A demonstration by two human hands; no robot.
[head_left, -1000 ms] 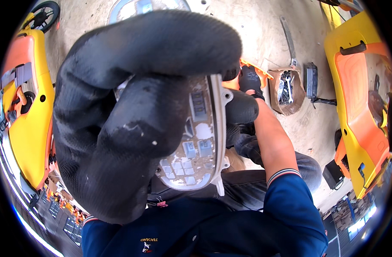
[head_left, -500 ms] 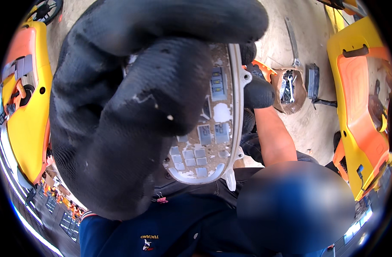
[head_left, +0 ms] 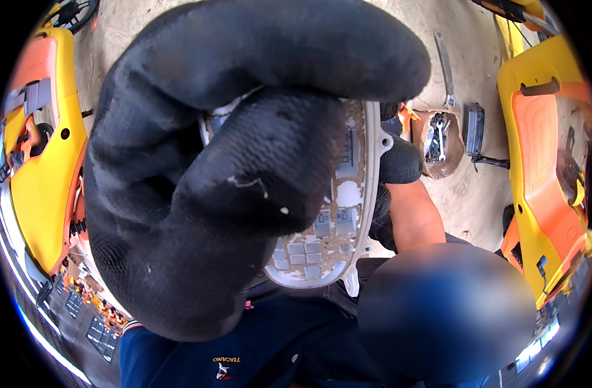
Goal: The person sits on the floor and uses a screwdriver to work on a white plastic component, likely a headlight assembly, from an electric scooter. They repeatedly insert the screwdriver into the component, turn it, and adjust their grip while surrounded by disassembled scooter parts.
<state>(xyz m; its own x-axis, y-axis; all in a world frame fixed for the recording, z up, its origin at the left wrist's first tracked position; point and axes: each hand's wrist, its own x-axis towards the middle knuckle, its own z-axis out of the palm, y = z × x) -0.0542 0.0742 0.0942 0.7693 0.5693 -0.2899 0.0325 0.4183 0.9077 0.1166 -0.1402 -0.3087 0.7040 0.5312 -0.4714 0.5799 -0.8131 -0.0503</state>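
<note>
Very close to the camera, my left hand [head_left: 199,187] in a black glove curls its fingers round a flat grey panel [head_left: 309,265] with a pale rim, corner lugs and rows of small square lenses flecked with white. Its fingers cover much of the panel's face. Behind the panel, my bare right forearm [head_left: 416,216] rises toward my gloved right hand [head_left: 390,113], which is mostly hidden beside an orange part [head_left: 407,118]; its grip cannot be made out.
Yellow-and-orange machine bodies stand at the left [head_left: 40,194] and right [head_left: 538,161]. Behind my right arm lie a brown bag of wrenches [head_left: 451,158], a long metal tool [head_left: 445,64] and a dark case [head_left: 474,129] on the concrete floor. A black wheel [head_left: 73,16] is at the upper left.
My left hand and the panel have shifted to the right over the last second, covering more of my right hand and the orange part behind them.
</note>
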